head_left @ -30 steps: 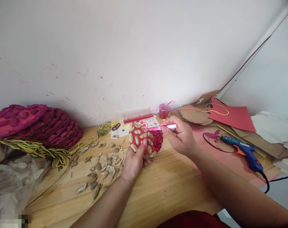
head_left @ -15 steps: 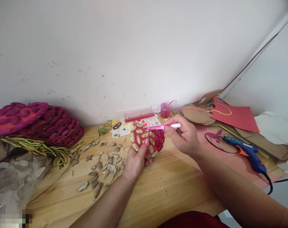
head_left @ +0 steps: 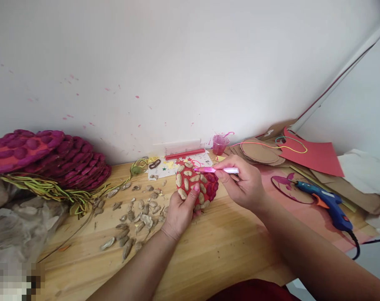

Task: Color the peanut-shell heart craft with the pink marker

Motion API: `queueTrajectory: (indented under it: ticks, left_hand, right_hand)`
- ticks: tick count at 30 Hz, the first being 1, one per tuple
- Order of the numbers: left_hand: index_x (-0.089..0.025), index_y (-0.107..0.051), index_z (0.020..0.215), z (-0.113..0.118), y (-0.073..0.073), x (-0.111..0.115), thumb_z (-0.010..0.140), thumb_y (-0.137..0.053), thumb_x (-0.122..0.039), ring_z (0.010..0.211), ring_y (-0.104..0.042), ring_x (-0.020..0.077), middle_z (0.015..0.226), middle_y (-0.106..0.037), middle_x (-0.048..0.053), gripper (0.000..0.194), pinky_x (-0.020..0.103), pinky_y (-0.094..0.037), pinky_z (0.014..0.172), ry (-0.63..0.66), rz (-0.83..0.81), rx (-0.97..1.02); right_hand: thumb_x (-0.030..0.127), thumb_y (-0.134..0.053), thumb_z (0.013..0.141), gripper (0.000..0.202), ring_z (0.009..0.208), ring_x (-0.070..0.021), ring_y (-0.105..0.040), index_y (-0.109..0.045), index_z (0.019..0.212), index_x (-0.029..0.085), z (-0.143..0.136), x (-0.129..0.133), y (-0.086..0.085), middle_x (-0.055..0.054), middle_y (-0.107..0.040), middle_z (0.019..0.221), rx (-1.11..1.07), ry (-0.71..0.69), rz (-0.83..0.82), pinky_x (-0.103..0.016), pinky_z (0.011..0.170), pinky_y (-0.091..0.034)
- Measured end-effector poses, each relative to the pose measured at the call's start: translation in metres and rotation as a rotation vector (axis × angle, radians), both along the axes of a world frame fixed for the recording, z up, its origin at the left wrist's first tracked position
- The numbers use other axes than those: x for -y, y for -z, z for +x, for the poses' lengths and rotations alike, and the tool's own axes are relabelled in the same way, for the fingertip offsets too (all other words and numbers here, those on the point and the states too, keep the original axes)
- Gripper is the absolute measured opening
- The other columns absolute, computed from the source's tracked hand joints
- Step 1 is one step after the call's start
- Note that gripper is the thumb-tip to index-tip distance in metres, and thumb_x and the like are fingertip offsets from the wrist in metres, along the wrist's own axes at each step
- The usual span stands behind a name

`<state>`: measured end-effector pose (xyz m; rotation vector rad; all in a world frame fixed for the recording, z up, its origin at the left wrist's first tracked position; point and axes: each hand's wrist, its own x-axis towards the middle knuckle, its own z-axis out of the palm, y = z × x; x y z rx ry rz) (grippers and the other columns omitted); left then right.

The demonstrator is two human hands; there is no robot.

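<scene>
My left hand (head_left: pixel 181 211) grips the lower edge of a red disc covered with peanuts (head_left: pixel 191 186), thumb on its face. Peanuts on the disc's right side are painted magenta; those on the left and middle are plain tan. Between the fingers of my right hand (head_left: pixel 242 179) is a paintbrush (head_left: pixel 221 170), white at the handle and pink toward the tip. Its tip is at the upper part of the disc; whether it touches a peanut is too small to tell. Behind the disc stands a clear plastic cup (head_left: pixel 219 145) stained with pink paint.
Loose peanuts and shells (head_left: pixel 146 217) lie scattered left of my hands. A stack of magenta peanut discs (head_left: pixel 52 159) with green cords (head_left: pixel 52 192) stands far left. On the right are a blue glue gun (head_left: pixel 329 205), cardboard discs (head_left: pixel 260 151) and red paper (head_left: pixel 315 154).
The disc and my left hand have shifted slightly right. The brush tip now sits a little left on the disc's upper part, and the view has moved slightly.
</scene>
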<state>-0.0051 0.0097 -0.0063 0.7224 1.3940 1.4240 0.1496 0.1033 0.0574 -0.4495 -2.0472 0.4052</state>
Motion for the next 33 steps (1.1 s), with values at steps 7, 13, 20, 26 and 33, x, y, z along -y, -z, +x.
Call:
queueTrajectory:
  ticks: [7, 13, 20, 26, 33]
  left_hand:
    - [-0.016, -0.065, 0.08, 0.0004, -0.0007, 0.0011, 0.075, -0.073, -0.071, 0.038, -0.053, 0.0125, 0.053, -0.062, 0.001, 0.056, 0.021, -0.04, 0.034, -0.01, 0.009, -0.011]
    - [-0.015, -0.066, 0.081, 0.0005, -0.0034, 0.0012, 0.076, -0.073, -0.068, 0.038, -0.054, 0.0129, 0.055, -0.064, 0.003, 0.054, 0.021, -0.041, 0.035, 0.001, 0.008, -0.029]
    - [-0.015, -0.069, 0.08, 0.0018, -0.0059, 0.0032, 0.075, -0.075, -0.067, 0.039, -0.054, 0.0129, 0.057, -0.065, 0.003, 0.052, 0.022, -0.041, 0.035, 0.019, -0.002, -0.042]
    - [-0.017, -0.065, 0.072, 0.0009, -0.0052, 0.0024, 0.075, -0.074, -0.068, 0.037, -0.052, 0.0132, 0.051, -0.062, 0.002, 0.052, 0.022, -0.039, 0.034, -0.015, -0.007, -0.057]
    - [-0.017, -0.063, 0.073, 0.0001, -0.003, 0.0026, 0.077, -0.071, -0.069, 0.037, -0.053, 0.0138, 0.05, -0.061, 0.002, 0.053, 0.022, -0.04, 0.035, 0.007, 0.032, -0.092]
  right_hand:
    - [0.019, -0.06, 0.097, 0.004, 0.073, -0.016, -0.064, -0.061, 0.095, 0.022, -0.0026, 0.0001, -0.0011, -0.003, -0.07, 0.083, 0.08, -0.045, 0.063, -0.029, 0.067, -0.049]
    - [0.02, -0.059, 0.098, 0.004, 0.076, -0.0177, -0.065, -0.061, 0.097, 0.023, -0.0017, -0.0002, -0.0009, -0.004, -0.071, 0.085, 0.09, -0.032, 0.064, -0.031, 0.069, -0.05]
    - [0.021, -0.059, 0.098, 0.004, 0.077, -0.0183, -0.067, -0.062, 0.097, 0.024, -0.0013, 0.0009, -0.001, -0.003, -0.071, 0.086, 0.046, -0.015, 0.031, -0.032, 0.071, -0.052]
    - [0.02, -0.059, 0.097, 0.004, 0.075, -0.0177, -0.065, -0.06, 0.095, 0.023, -0.0032, 0.0025, 0.0001, -0.003, -0.07, 0.083, 0.101, -0.022, 0.062, -0.031, 0.068, -0.05]
    - [0.02, -0.059, 0.098, 0.005, 0.077, -0.0185, -0.066, -0.06, 0.097, 0.024, -0.0035, 0.0043, 0.0, -0.003, -0.072, 0.085, 0.083, -0.011, 0.103, -0.032, 0.068, -0.05]
